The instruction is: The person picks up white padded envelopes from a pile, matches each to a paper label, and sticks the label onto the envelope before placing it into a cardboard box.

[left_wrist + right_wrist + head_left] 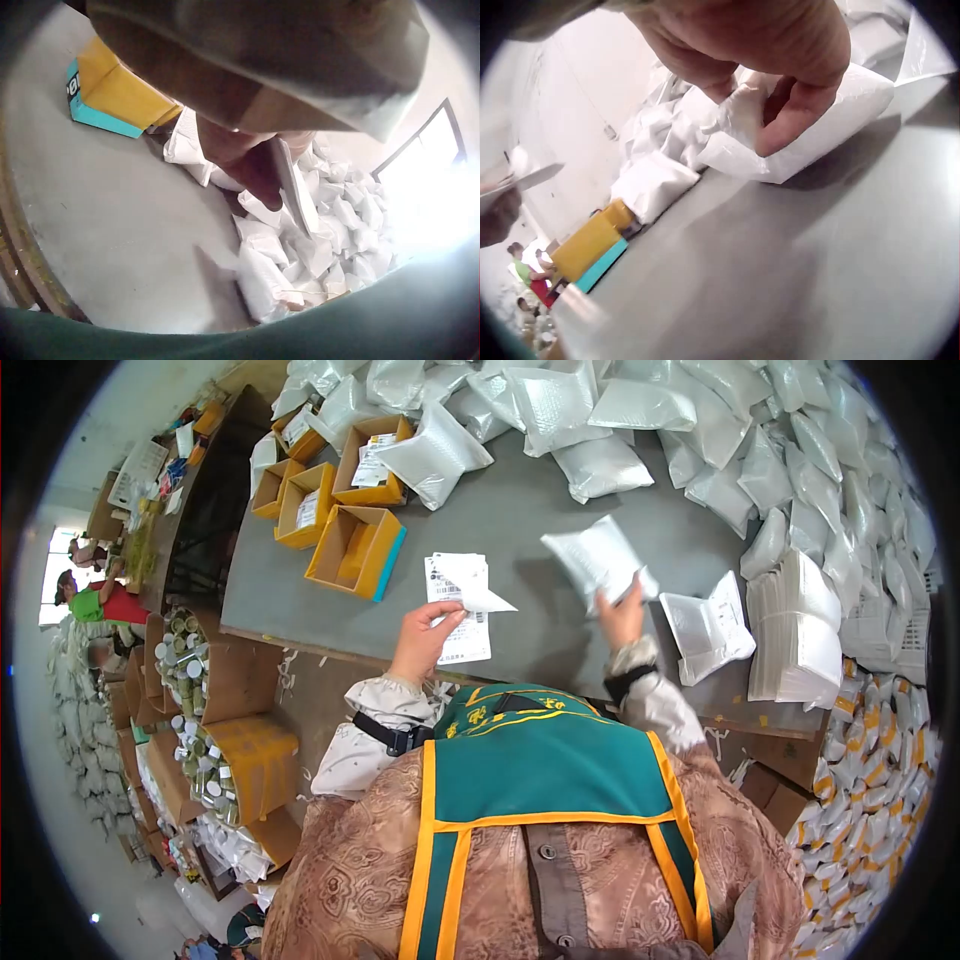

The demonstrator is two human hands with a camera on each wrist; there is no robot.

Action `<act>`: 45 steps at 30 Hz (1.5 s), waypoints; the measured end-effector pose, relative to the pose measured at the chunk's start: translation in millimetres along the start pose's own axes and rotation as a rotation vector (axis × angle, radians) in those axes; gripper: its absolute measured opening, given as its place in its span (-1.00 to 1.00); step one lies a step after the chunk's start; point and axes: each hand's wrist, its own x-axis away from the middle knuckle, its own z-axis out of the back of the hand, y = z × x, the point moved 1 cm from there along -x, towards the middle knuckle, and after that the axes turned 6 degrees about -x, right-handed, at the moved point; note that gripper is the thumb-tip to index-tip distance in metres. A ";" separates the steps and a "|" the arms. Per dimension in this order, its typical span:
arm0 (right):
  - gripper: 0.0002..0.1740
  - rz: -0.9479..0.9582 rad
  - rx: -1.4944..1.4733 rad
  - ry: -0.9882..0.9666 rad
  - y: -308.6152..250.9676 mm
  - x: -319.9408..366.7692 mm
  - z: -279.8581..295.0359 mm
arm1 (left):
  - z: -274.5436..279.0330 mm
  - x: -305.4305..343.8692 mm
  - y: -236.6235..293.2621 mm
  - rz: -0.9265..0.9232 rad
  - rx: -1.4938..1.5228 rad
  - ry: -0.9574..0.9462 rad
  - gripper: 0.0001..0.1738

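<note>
My left hand [422, 642] grips a stack of printed label sheets [458, 642] over the near side of the table, thumb on top. The top sheet's corner is folded over to the right. In the left wrist view the stack [298, 191] shows edge-on between the fingers, partly hidden by the sleeve. My right hand [622, 618] pinches the near end of a puffy white bubble mailer [592, 558]. In the right wrist view, the mailer's [836, 127] gathered end is between thumb and fingers, and its body hangs low over the grey tabletop.
A bubble mailer [706, 632] with a printed label lies right of my right hand, beside a thick stack of flat mailers [795, 635]. Filled mailers [605, 468] pile along the table's far and right sides. Yellow boxes [355, 550], some holding papers, stand at left on the table [500, 510].
</note>
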 end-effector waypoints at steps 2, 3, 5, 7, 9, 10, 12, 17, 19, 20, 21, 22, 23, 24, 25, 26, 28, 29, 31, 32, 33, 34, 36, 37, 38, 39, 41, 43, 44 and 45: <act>-0.04 -0.125 0.083 -0.249 -26.2 59.0 -2.9 | 3.1 -8.0 -2.0 -0.023 -0.022 -0.042 -0.83; -0.10 -0.191 0.162 -0.371 -58.4 79.1 5.7 | 4.8 -12.5 -2.4 -0.034 -0.036 -0.065 -0.83; -0.27 -0.108 0.053 -0.393 -64.9 83.0 -2.0 | 5.9 -15.9 4.0 -0.057 -0.093 -0.139 -0.83; -0.45 0.053 -0.144 -0.382 -83.0 86.1 -11.4 | 6.1 -20.6 4.0 -0.086 -0.145 -0.219 -0.83; -0.63 0.314 -0.410 -0.336 -133.4 86.5 -28.8 | 3.4 -28.7 0.6 -0.129 -0.182 -0.294 -0.82; -0.66 0.207 -0.450 -0.376 -142.8 84.7 -32.2 | 2.5 -32.8 -1.7 -0.141 -0.196 -0.327 -0.82; -0.74 -0.011 -0.537 -0.460 -150.0 86.6 -37.3 | 2.8 -40.5 -7.4 -0.161 -0.222 -0.383 -0.81; -0.77 -0.112 -0.077 -0.584 -70.2 120.1 36.1 | 11.7 -47.4 -10.7 -0.054 -0.019 -0.466 -0.80; -0.77 0.226 0.618 -0.918 -37.7 146.3 67.9 | 17.8 -46.8 -5.9 -0.089 -0.013 -0.497 -0.79; -0.73 0.188 0.605 -0.832 -33.5 146.9 68.4 | 21.9 -46.3 -7.2 -0.099 -0.032 -0.502 -0.78; -0.69 0.154 0.592 -0.740 -28.9 145.3 68.9 | 24.8 -47.3 -8.0 -0.115 -0.053 -0.509 -0.77; -0.65 0.121 0.578 -0.646 -35.1 143.8 68.6 | 26.2 -48.3 -7.7 -0.134 -0.072 -0.518 -0.75; -0.57 0.147 0.517 -0.480 -48.1 128.6 60.9 | 28.3 -48.2 -7.0 -0.100 -0.025 -0.508 -0.74; -0.49 0.171 0.450 -0.315 -61.6 104.1 48.3 | 31.6 -46.5 -6.4 -0.064 0.019 -0.499 -0.73; -0.44 0.371 0.452 -0.125 -67.3 81.0 35.3 | 34.8 -44.3 -5.7 -0.027 0.060 -0.490 -0.72; -0.40 0.569 0.445 0.068 -66.7 58.9 22.1 | 37.6 -42.6 -3.9 -0.029 0.067 -0.478 -0.71; -0.34 0.273 0.524 0.027 -35.8 26.3 -9.5 | 43.8 -37.8 0.7 -0.037 0.076 -0.446 -0.70; -0.35 0.199 0.548 -0.023 -43.3 27.6 -19.2 | 46.2 -37.3 2.6 -0.032 0.076 -0.442 -0.69; -0.35 0.065 0.606 -0.138 -63.9 34.2 -37.2 | 51.9 -36.7 2.9 -0.023 0.092 -0.416 -0.69; -0.40 -0.002 0.453 -0.354 -93.6 40.6 -34.0 | 53.7 -35.6 2.3 -0.056 0.098 -0.391 -0.69; -0.42 0.103 0.408 -0.347 -104.2 46.6 -36.7 | 54.0 -34.8 1.2 -0.084 0.103 -0.363 -0.69; -0.44 0.203 0.355 -0.339 -110.2 54.0 -40.9 | 54.9 -32.9 0.4 -0.108 0.103 -0.339 -0.69; -0.50 0.044 0.040 -0.438 -148.2 70.6 -44.9 | 52.9 -27.8 5.0 -0.119 0.130 -0.316 -0.70; -0.54 0.014 -0.053 -0.504 -163.9 80.3 -50.6 | 51.4 -26.1 6.8 -0.124 0.143 -0.313 -0.70; -0.58 -0.015 -0.146 -0.565 -176.0 88.4 -55.3 | 50.2 -26.3 6.6 -0.116 0.143 -0.311 -0.68; -0.62 -0.042 -0.235 -0.624 -183.4 92.1 -60.6 | 48.1 -26.5 5.7 -0.119 0.161 -0.303 -0.67; -0.73 -0.054 -0.253 -0.697 -182.0 92.5 -71.2 | 43.5 -26.8 4.0 -0.124 0.198 -0.290 -0.65; -0.77 -0.070 -0.237 -0.759 -179.3 92.1 -76.1 | 40.4 -26.1 3.4 -0.116 0.208 -0.250 -0.65; -0.81 -0.084 -0.276 -0.735 -177.9 92.2 -76.4 | 38.9 -26.2 3.4 -0.113 0.213 -0.232 -0.65; -0.81 -0.081 -0.303 -0.701 -176.4 92.6 -74.7 | 38.2 -26.7 2.3 -0.119 0.239 -0.200 -0.66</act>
